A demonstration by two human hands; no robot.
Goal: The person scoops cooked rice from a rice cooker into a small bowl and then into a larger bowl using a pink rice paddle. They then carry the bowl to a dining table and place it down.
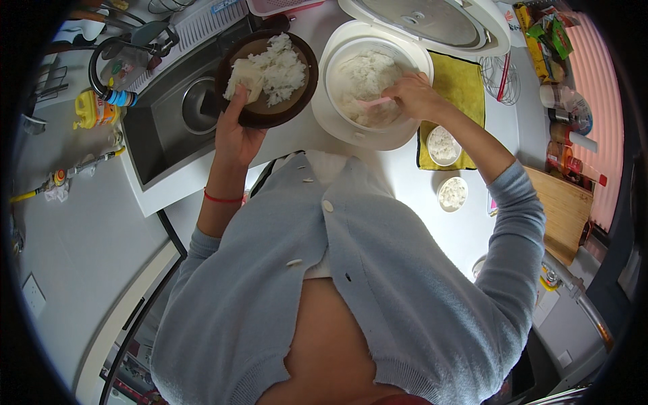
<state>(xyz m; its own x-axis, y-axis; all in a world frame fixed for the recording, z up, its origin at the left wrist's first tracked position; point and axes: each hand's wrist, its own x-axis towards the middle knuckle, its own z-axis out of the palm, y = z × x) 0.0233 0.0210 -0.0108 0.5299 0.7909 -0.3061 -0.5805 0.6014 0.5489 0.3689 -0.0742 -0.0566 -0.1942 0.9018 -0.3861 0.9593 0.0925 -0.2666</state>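
My left hand (238, 124) grips the near rim of a dark brown bowl (310, 76), thumb over the inside edge. White cooked rice (283, 68) lies in it, with a flatter pale clump beside my thumb. The bowl is held partly over the sink. My right hand (415, 96) holds a pink rice paddle (375, 102) by its handle, reaching into the white rice cooker (324, 119). Inside the cooker's pot, the paddle's blade is against the rice (368, 73), partly buried. The cooker's lid (430, 20) stands raised at the back.
Right of the cooker, a small white bowl of rice (444, 146) rests on a yellow cloth (455, 81). Another rice bowl (452, 194) stands nearer me. A wire whisk (501, 81), bottles (562, 157) and a wooden board (562, 212) line the right side. The sink (162, 131) and faucet (98, 66) are left.
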